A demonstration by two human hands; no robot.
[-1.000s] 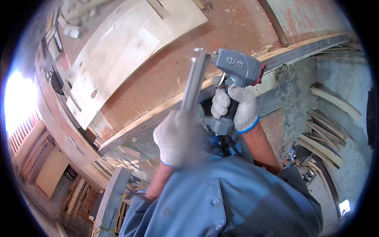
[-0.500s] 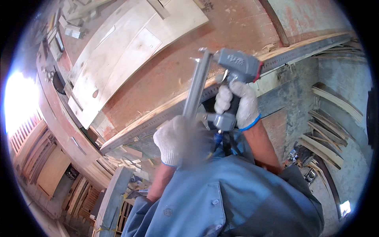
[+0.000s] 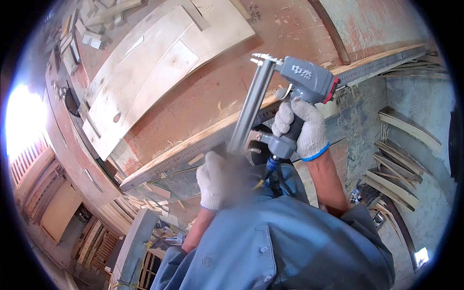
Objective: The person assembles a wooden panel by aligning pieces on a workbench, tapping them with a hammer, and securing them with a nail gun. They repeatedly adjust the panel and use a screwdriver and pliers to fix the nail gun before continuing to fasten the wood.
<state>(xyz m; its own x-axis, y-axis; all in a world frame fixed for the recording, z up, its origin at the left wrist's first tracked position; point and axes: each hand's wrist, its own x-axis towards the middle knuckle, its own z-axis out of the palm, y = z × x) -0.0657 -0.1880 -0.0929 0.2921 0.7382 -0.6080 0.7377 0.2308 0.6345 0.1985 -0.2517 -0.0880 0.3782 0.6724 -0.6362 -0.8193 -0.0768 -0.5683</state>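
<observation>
A grey nail gun [image 3: 309,79] with a red rear cap is held up in front of my body. My right hand [image 3: 309,123], in a white knitted glove, is wrapped round its dark grip. The long silver magazine [image 3: 252,104] slants down toward my left hand [image 3: 211,180], gloved the same way. That hand's fingers are curled near the magazine's lower end, but a grey blur covers most of them. What they hold is hidden. An air hose fitting [image 3: 273,166] hangs below the grip.
Beyond my hands runs a workbench edge with a ruler strip [image 3: 193,151]. A pale curved plywood panel [image 3: 159,72] lies on the bench top. At left a round saw blade [image 3: 71,101] sticks up. Curved wood pieces [image 3: 411,128] lie at right. Offcuts [image 3: 157,203] lie below.
The nail gun and my right hand have shifted a little to the right. My left hand has moved slightly right and down, staying near the magazine's lower end.
</observation>
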